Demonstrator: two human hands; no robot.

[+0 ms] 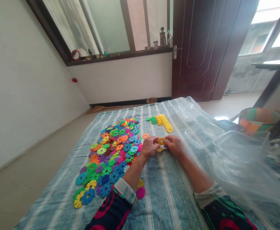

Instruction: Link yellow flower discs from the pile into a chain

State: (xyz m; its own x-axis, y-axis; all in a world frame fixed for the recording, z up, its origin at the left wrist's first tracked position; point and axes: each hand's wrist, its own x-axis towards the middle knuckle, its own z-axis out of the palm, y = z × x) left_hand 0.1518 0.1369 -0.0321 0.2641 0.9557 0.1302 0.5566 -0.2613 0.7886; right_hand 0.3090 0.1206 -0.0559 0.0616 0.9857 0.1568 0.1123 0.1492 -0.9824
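Note:
My left hand (pixel 150 147) and my right hand (pixel 175 145) meet over the middle of the striped cloth. Between their fingertips is a yellow notched disc (pixel 161 141), pinched from both sides. A second yellow piece shows just below it; whether the two are joined I cannot tell. Left of my left hand spreads a large heap of notched plastic discs (pixel 114 148) in many colours. Beyond my hands lie a long yellow stack of discs (pixel 166 123), a shorter yellow stack (pixel 158 120) and a few green discs (pixel 153 120). One orange disc (pixel 145 136) sits near my left knuckles.
Clear plastic boxes (pixel 204 134) and a larger clear container (pixel 245 179) stand on the right of the striped cloth (pixel 178 198). A dark red door (pixel 197 48) and a window sill with a flask (pixel 162 37) are at the back. A colourful fabric item (pixel 257 119) is at far right.

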